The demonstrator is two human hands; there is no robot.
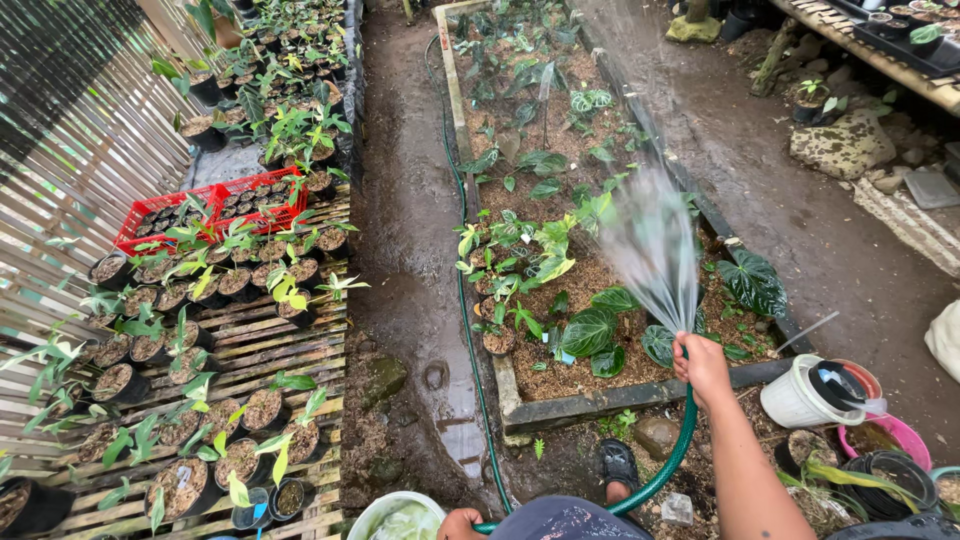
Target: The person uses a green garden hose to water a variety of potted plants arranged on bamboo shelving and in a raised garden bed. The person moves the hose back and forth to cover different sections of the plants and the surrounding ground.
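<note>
Head view: right hand [702, 368] grips the green rubber hose [668, 468], thumb fanning spray [650, 245] over the raised soil bed [560, 375]. Left hand [458, 524] is barely visible, its grip unclear. Near bed gets water; potted seedlings [200, 400] on slats look dry.

1 head-worn camera looks steeply down and forward over the raised plant bed [600, 405], hands close below.

Hands: two, right hand [702, 365] and left hand [458, 523]
Green hose [668, 468]: one
Red crates [205, 208]: two
White bucket [800, 395]: one
Pink basin [893, 436]: one
Raised bed [620, 398]: one
</note>
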